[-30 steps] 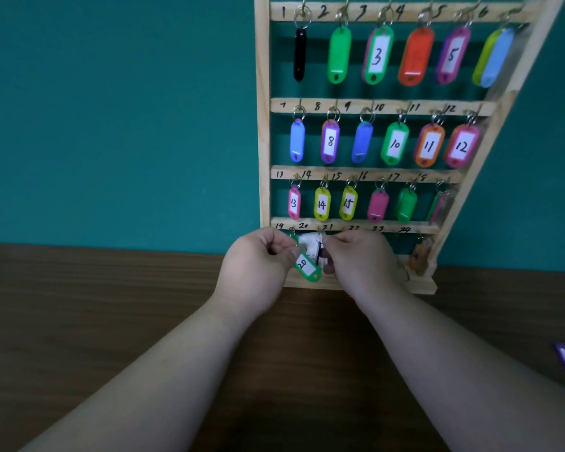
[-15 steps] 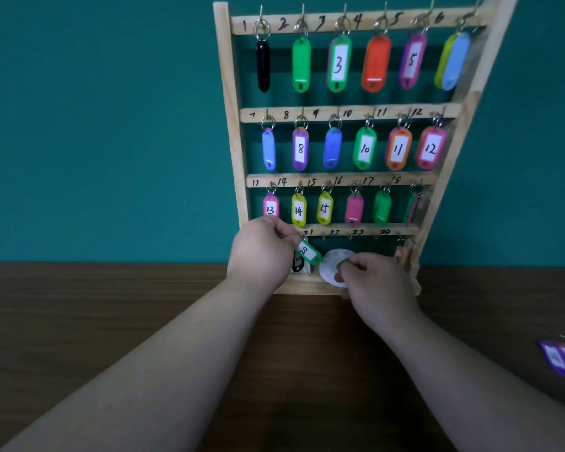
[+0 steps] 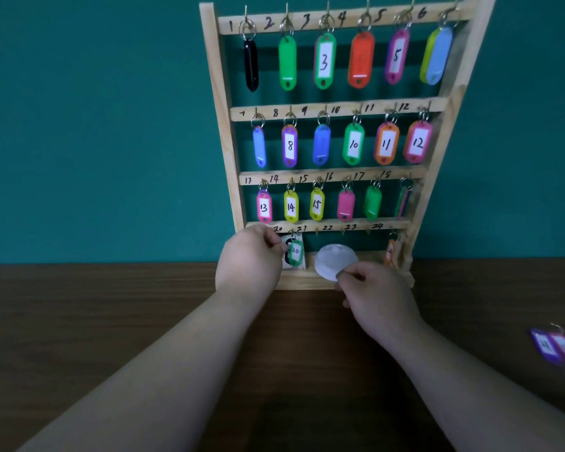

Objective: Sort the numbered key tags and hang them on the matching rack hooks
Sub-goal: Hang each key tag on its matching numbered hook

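Light, stiff, slick-looking green tag 20 (image 3: 296, 252) is hanging just right of left hand (image 3: 248, 262), fingers curled (pinching it? can't tell), prob. best taken by its ring (image 3: 293, 237), while right hand (image 3: 377, 298) is pinching white disc (image 3: 335, 261) at its edge.

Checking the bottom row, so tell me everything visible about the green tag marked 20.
The green tag is a small plastic oval with a white insert reading 20. It hangs nearly upright by its ring under the rack's bottom rail, near the written 20 and 21. A black tag overlaps behind it. Curled fingers of the left hand sit right beside it; contact cannot be told.
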